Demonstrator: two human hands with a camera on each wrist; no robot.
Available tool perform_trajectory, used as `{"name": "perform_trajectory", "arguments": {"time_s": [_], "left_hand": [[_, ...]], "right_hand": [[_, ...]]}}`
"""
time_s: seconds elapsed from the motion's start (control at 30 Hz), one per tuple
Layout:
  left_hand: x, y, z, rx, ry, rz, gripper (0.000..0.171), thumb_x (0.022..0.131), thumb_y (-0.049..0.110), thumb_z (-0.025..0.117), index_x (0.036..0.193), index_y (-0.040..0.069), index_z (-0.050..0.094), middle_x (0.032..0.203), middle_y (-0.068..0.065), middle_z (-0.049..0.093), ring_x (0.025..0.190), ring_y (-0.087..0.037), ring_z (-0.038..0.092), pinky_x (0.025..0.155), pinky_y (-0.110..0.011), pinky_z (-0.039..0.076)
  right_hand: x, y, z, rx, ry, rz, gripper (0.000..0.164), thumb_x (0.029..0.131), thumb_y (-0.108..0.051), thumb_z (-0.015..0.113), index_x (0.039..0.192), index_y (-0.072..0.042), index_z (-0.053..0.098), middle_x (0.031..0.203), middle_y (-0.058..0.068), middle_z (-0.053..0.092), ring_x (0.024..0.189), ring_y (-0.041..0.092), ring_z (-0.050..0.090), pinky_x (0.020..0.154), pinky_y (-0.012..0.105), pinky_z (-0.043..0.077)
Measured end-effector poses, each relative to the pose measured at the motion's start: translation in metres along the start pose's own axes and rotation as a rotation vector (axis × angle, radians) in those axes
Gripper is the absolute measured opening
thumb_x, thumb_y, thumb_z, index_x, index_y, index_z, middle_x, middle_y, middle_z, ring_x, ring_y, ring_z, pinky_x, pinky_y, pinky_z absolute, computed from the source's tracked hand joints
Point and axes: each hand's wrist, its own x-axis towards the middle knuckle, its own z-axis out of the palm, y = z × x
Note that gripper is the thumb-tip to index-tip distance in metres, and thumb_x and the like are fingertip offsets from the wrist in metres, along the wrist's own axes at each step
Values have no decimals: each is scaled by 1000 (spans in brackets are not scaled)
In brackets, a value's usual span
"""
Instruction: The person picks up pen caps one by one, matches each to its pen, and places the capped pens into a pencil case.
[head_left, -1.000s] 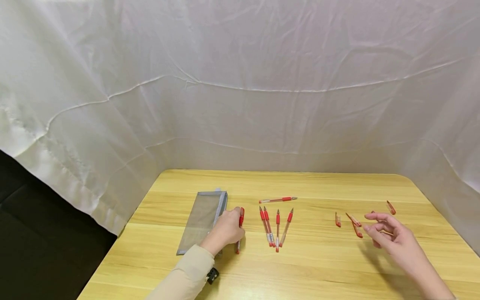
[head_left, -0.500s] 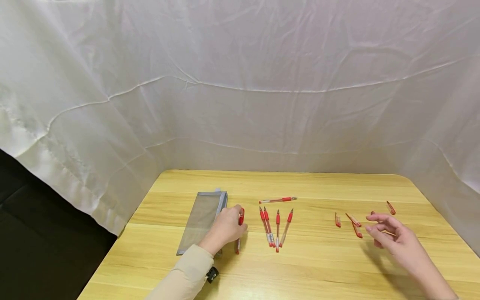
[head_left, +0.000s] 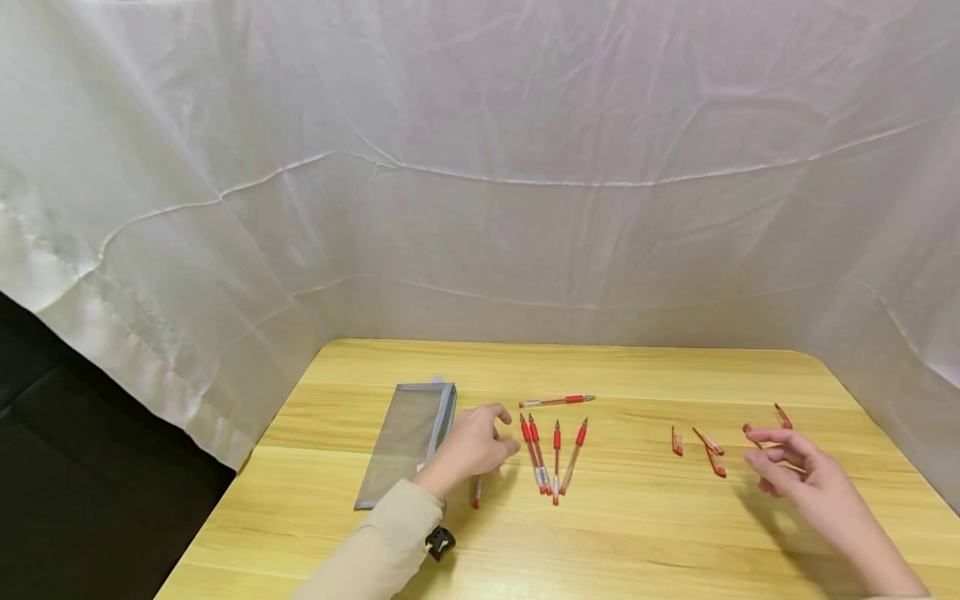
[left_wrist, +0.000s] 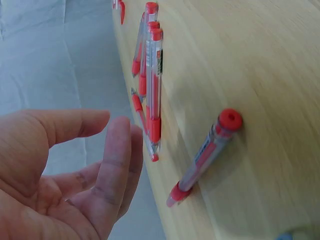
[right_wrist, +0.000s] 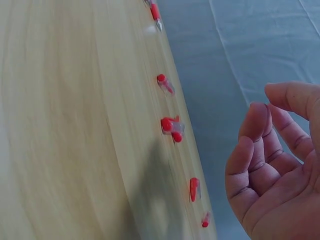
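Observation:
My left hand (head_left: 472,442) is over the table with fingers loosely bent, thumb and fingertips apart and nothing between them. Beneath it lies a red gel pen (head_left: 477,493), partly hidden in the head view; the left wrist view shows its red end and clear barrel (left_wrist: 205,155). Just right of this hand, several uncapped red gel pens (head_left: 557,458) lie side by side, tips pointing away. My right hand (head_left: 813,479) hovers at the right, fingers gently curved and holding nothing. Red pen caps (head_left: 714,458) lie scattered to its left; another cap (right_wrist: 195,189) shows in the right wrist view.
A grey mesh pencil case (head_left: 397,446) lies flat left of the left hand. One more uncapped pen (head_left: 557,401) lies crosswise behind the row. A further cap (head_left: 783,416) sits beyond the right hand. White cloth (head_left: 525,250) hangs along the table's back and sides.
My left hand has let go of the gel pen beside the pencil case and moved right, towards the row of pens. The right hand has shifted slightly right.

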Motion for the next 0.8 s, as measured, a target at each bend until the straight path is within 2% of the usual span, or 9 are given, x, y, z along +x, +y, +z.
{"name": "perform_trajectory", "arguments": {"time_s": [0.17,0.27,0.4,0.63,0.8], "left_hand": [[6,2,7,-35,13,-34,44,98,15,78,136,-1,63,71,-3,65,59,-30,75,51,-27,48],[10,2,12,-65,14,-58,43,98,15,78,136,1,63,66,-5,66,58,-31,74,49,-27,46],[17,1,20,-102,16,-91,39,98,15,79,132,4,64,63,-10,69,56,-30,73,52,-27,51],[25,-1,29,-105,31,-137,37,95,14,82,127,5,65,66,-12,73,52,-25,72,67,-29,59],[31,0,34,-110,35,-149,40,93,12,83,127,3,63,65,-12,72,51,-23,72,68,-28,62]], "right_hand": [[0,5,-5,4,10,2,41,105,-1,65,125,-37,65,99,-27,72,77,5,73,67,21,60],[0,6,-8,-1,12,1,44,105,0,64,125,-39,64,97,-26,73,75,6,72,67,20,59],[0,9,-12,-20,13,8,42,106,-3,64,125,-40,62,96,-27,72,75,7,73,67,21,58],[2,13,-20,-46,2,60,36,107,-10,65,126,-40,62,95,-25,72,76,8,73,67,22,58],[3,14,-23,-63,4,85,34,107,-13,66,126,-41,62,95,-25,70,77,6,72,67,21,58]]}}
